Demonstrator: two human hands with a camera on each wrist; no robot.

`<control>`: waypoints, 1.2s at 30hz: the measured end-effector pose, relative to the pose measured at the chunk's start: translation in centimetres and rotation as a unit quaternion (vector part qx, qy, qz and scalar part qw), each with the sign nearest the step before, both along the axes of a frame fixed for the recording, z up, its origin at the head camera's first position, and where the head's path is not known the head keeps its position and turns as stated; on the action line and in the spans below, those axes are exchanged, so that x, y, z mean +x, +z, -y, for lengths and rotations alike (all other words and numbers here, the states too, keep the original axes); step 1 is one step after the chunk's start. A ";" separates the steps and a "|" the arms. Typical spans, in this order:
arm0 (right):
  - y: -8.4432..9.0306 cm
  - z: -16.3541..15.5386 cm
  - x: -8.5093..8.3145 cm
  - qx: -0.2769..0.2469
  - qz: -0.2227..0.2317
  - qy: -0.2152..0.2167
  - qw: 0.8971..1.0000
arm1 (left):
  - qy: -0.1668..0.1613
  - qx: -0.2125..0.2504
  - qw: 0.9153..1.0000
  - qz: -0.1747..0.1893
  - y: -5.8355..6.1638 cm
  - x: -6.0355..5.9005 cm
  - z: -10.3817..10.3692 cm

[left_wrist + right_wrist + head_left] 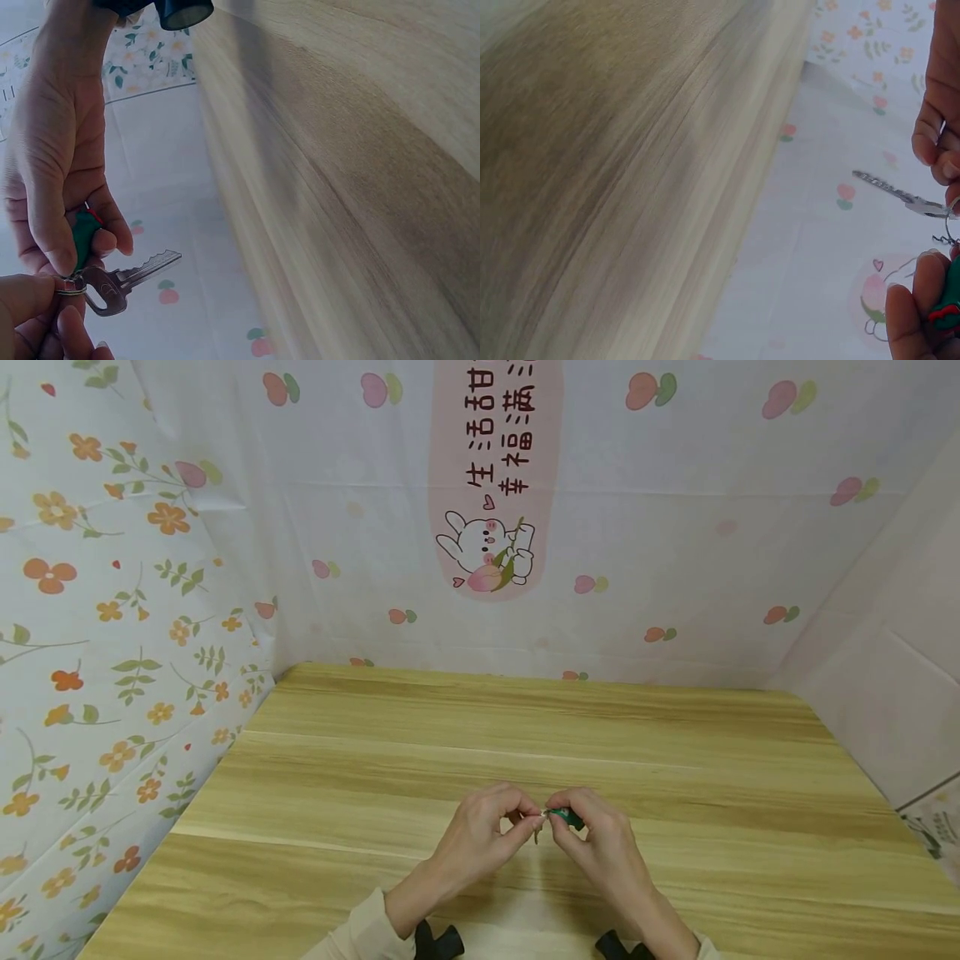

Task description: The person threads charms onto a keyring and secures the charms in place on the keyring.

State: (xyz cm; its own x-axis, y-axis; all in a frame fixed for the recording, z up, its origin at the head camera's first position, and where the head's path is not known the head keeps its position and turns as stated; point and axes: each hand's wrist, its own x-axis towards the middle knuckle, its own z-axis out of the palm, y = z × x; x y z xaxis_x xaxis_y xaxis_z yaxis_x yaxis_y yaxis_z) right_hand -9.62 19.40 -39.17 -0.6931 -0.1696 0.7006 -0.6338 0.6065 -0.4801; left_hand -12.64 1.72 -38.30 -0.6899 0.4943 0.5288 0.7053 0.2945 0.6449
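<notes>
Both hands meet above the table near its front. My left hand [480,831] pinches a thin metal key ring [69,289] between thumb and fingertips. From that ring hangs a silver key [112,291], its toothed blade [885,184] pointing away from the hands. My right hand [603,839] grips a small green pendant [85,236] with a red part, close beside the ring. A short twisted chain [943,241] shows between pendant and ring in the right wrist view. Fingers cover much of the pendant, so its full shape is hidden.
The wood-grain table [360,777] stretches out beneath the hands. A white cloth [337,527] with fruit prints hangs behind it, and a flowered cloth [90,652] hangs at the left. Black devices [438,942] sit by the wrists.
</notes>
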 end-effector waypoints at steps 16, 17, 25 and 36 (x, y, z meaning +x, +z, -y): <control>0.3 -0.9 -0.1 0.038 0.011 -0.019 0.999 | -0.030 0.049 0.988 0.142 -0.6 -1.0 -0.4; 0.3 -1.0 -0.1 0.040 0.014 -0.018 0.999 | -0.035 0.049 0.986 0.155 -0.7 -1.1 -0.5; 0.1 -1.5 -0.2 0.050 0.034 -0.014 0.998 | -0.071 0.055 0.961 0.262 -1.1 -1.6 -1.0; -0.2 -1.9 -0.1 0.064 0.027 -0.003 0.998 | -0.105 0.039 0.944 0.311 -1.5 -1.7 -1.5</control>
